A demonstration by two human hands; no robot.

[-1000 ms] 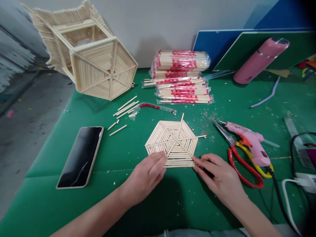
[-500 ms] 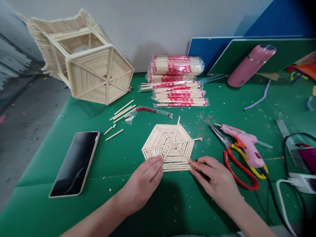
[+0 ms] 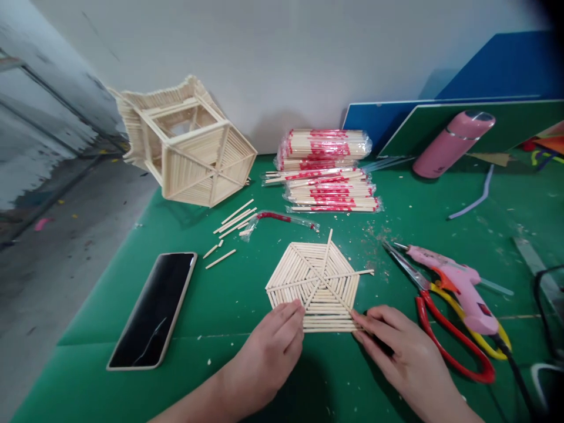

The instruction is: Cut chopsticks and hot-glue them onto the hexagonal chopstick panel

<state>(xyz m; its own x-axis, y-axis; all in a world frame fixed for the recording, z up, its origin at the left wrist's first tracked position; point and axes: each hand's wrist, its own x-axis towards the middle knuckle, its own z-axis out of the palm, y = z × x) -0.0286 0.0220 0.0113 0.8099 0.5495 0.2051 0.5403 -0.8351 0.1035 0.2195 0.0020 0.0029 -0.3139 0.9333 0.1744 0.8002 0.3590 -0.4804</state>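
Note:
A flat hexagonal panel of pale wooden sticks (image 3: 315, 276) lies on the green tabletop, with crossing spokes and rows of sticks between them. Two spoke ends jut past its upper and right edges. My left hand (image 3: 273, 346) is closed at the panel's lower left, fingertips pressed together on the stick ends. At the lower right corner, my right hand (image 3: 399, 346) pinches the ends of the bottom sticks between thumb and fingers. The lowest sticks run between both hands, with a narrow gap above them. My fingers hide the stick ends.
A larger stick-built structure (image 3: 194, 153) leans at the back left. Wrapped chopsticks (image 3: 330, 167) are stacked behind the panel, loose cut sticks (image 3: 235, 217) nearer. A phone (image 3: 154, 311) lies left; scissors (image 3: 440, 323), a pink glue gun (image 3: 462, 288) and a pink bottle (image 3: 456, 144) are right.
My view has shifted left and up, so everything appears lower and further right. Both hands keep the same places at the panel's lower corners.

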